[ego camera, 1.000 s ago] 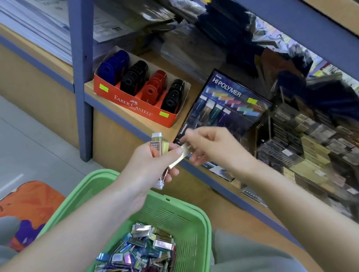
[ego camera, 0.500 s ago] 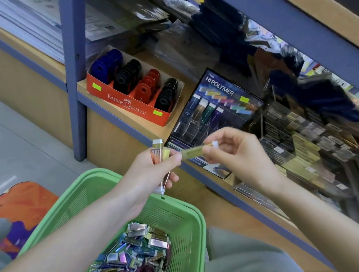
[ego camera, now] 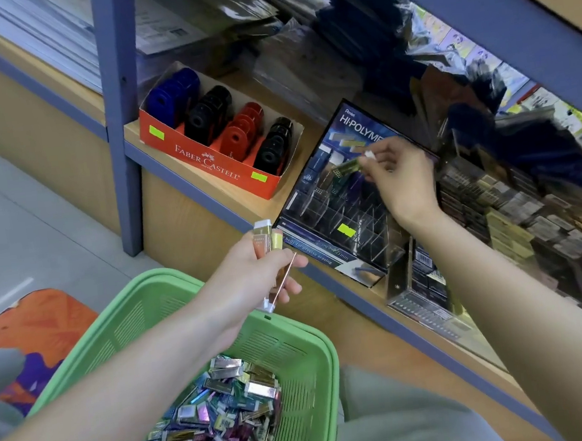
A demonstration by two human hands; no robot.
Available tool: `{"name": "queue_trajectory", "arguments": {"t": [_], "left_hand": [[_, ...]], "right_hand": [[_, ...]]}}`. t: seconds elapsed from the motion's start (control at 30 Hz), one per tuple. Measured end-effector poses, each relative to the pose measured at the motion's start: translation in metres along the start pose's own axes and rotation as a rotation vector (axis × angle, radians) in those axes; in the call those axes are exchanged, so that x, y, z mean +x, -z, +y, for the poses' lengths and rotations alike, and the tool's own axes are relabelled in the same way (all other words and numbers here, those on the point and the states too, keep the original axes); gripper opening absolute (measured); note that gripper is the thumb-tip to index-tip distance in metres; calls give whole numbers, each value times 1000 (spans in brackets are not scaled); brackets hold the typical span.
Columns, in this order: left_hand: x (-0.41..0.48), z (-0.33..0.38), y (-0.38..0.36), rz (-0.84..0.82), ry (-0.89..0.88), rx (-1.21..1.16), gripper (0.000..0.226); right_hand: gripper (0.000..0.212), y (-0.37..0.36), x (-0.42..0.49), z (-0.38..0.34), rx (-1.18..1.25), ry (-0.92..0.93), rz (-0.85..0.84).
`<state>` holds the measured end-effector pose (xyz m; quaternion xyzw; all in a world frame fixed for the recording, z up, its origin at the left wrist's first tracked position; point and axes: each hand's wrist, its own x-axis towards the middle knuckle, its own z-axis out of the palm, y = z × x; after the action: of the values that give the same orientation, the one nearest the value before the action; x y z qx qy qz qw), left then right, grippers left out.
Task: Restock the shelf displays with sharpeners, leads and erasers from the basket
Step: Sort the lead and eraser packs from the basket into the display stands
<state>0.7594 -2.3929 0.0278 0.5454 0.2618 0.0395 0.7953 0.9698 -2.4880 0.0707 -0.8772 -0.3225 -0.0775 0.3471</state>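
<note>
Eraser (ego camera: 348, 167) — seemingly gold-sleeved — pinched by right hand (ego camera: 402, 178) over HI-POLYMER display (ego camera: 358, 127).

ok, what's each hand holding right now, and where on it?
Right hand pinches one gold eraser by its white end. Left hand grips a small bunch of erasers around their middle.

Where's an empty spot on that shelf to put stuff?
Bare shelf wood shows between the red sharpener box and the eraser display, and the display's front clear slots look empty. Right of the display, the packs are jammed together.
</note>
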Motion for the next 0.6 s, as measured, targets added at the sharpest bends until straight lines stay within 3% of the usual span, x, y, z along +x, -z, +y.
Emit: {"name": "queue_trajectory", "arguments": {"t": [0.17,0.43,0.6], "left_hand": [[2,-4,0,40,16,65,21],[-2,1,3,2,-19,99,8],[1,0,4,29,-42,48,21]], "right_hand": [[11,-16,13,5,-149,49,-73],[19,-22,24,-8,-343,130,-178],[12,-29,18,0,-428,178,-113]]}}
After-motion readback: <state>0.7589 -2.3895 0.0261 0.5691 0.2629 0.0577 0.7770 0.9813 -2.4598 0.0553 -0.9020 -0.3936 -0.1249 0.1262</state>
